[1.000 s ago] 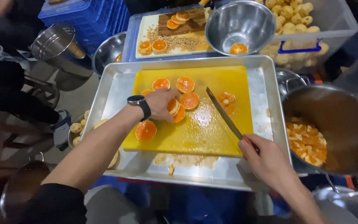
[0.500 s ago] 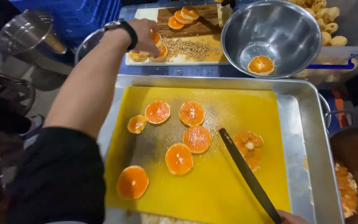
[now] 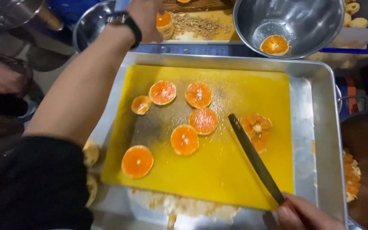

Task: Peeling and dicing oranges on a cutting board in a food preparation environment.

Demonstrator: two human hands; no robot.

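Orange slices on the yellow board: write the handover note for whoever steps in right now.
Left hand: reached past the tray, holding a stack of orange slices over the far board.
Right hand: grips the knife, blade flat on the yellow board.
Done: six cut slices lie loose on the board, one piece in the steel bowl.
Left: a cut orange piece beside the blade; loose slices not yet collected.

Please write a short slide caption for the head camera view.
Left hand places orange slices beyond the yellow board; right hand holds a knife.
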